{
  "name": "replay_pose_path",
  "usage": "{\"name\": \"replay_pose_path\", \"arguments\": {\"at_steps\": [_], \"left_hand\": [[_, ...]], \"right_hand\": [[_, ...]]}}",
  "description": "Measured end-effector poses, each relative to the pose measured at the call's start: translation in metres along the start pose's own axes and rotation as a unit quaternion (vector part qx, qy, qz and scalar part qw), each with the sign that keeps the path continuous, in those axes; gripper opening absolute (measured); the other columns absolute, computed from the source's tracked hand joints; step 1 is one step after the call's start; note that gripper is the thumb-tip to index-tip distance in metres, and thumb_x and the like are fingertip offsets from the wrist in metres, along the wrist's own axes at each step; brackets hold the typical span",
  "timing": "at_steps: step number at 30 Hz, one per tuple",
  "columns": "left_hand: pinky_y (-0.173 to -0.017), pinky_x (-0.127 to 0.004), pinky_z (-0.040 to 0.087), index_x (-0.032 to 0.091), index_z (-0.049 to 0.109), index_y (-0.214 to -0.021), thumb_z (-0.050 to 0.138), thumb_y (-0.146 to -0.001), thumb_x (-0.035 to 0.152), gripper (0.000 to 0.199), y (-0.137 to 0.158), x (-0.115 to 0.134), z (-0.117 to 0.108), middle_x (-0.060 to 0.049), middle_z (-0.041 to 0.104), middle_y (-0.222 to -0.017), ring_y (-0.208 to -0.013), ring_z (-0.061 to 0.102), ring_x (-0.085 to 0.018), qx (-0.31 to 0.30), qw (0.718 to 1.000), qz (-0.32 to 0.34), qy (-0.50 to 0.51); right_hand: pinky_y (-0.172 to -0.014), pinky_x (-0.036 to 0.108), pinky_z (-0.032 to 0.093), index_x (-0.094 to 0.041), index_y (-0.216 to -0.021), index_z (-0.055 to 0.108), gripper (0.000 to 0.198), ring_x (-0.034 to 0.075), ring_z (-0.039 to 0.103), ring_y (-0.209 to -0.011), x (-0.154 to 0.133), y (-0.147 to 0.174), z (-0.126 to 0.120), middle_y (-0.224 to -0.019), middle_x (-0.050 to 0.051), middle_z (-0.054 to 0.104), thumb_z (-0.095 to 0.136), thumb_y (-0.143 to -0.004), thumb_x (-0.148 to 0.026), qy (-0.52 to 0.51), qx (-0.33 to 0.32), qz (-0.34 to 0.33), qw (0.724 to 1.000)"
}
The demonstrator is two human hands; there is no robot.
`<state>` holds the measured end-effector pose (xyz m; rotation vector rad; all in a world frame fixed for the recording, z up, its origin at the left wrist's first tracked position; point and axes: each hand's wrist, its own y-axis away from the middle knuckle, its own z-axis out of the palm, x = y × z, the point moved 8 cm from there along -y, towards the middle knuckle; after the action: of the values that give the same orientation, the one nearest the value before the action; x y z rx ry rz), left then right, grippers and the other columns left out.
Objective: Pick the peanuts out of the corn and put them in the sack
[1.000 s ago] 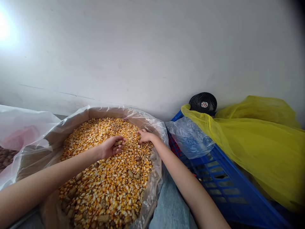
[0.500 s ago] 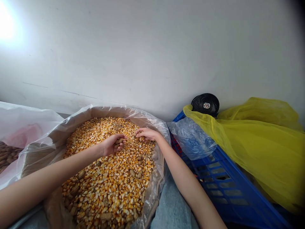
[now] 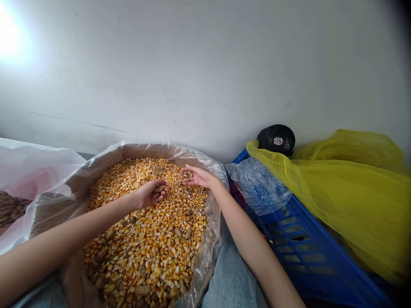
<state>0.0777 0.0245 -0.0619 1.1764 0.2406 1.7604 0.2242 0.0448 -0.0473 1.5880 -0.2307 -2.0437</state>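
Observation:
Yellow and white corn kernels (image 3: 160,239) fill a box lined with clear plastic (image 3: 205,261), with unshelled peanuts (image 3: 143,290) scattered among them. Over the middle of the corn, my left hand (image 3: 152,193) is curled around unshelled peanuts, which show between thumb and fingers. My right hand (image 3: 199,176) is beside it, near the far right side of the box. Its palm is turned partly up and its fingers are stretched out, with several peanuts (image 3: 186,175) lying on them. A small space separates the two hands.
At the left, a white plastic bag (image 3: 38,164) holds many brown peanuts (image 3: 11,209). On the right stands a blue plastic crate (image 3: 305,248) with clear plastic (image 3: 260,184) and yellow mesh (image 3: 353,201) over it. A black fan (image 3: 276,139) sits by the wall (image 3: 205,77).
My right hand has turned from palm down to palm partly up and lifted slightly, showing peanuts on its fingers. My left hand has barely shifted, still around its peanuts.

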Motion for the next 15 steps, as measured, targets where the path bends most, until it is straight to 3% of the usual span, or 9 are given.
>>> {"name": "replay_pose_path", "arguments": {"at_steps": [5,15], "left_hand": [[-0.035,-0.011,0.038,0.011,0.054,-0.075,0.05,-0.071,0.015,0.007,-0.0017,0.0005,-0.0022,0.001,0.051,-0.052,-0.039,0.045,-0.004,0.004,1.0,0.001,-0.01],[-0.035,-0.012,0.038,0.011,0.054,-0.075,0.047,-0.073,0.014,0.008,-0.0019,0.0012,-0.0019,0.0,0.052,-0.054,-0.039,0.044,-0.004,-0.003,1.0,0.009,-0.005]], "right_hand": [[-0.071,0.027,0.05,-0.014,-0.096,0.054,0.019,0.015,0.061,-0.079,0.0004,0.0,0.0003,-0.094,0.007,0.06,0.044,-0.082,-0.02,0.016,-0.009,-0.003,1.0],[-0.067,0.025,0.051,-0.015,-0.095,0.057,0.019,0.013,0.061,-0.074,0.0014,-0.0016,-0.0038,-0.088,0.005,0.061,0.046,-0.081,-0.02,0.02,0.009,-0.006,1.0]]}}
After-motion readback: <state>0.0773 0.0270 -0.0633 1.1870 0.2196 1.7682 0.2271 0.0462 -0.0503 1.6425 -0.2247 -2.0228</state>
